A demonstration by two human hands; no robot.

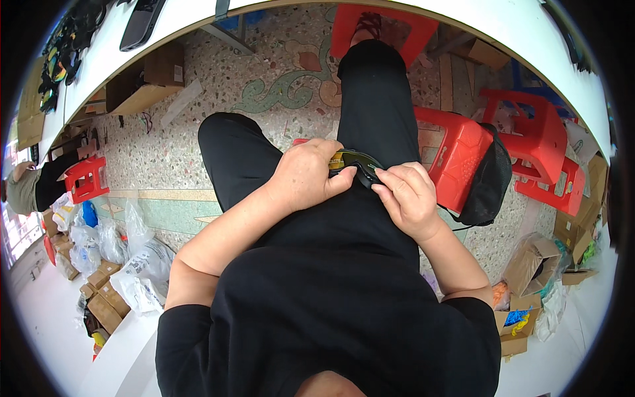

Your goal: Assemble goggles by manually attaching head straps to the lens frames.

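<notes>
Just above my lap, between my knees, I hold a pair of dark wraparound sunglasses (363, 159) with a tinted lens and a yellowish patch on its left part. My left hand (305, 171) grips the left end, thumb along the lower edge and fingers behind. My right hand (409, 197) pinches the frame near the nose notch and right lens between thumb and fingertips. Whether anything small sits in that pinch is hidden by the fingers.
A white table (192, 14) curves ahead, bearing a phone (142, 25) and a pile of dark eyewear (63, 66). Red stools (456, 162) and a black bag (488, 178) stand right. Plastic bags (142, 264) and cartons (529, 264) flank me; another person (33, 185) sits far left.
</notes>
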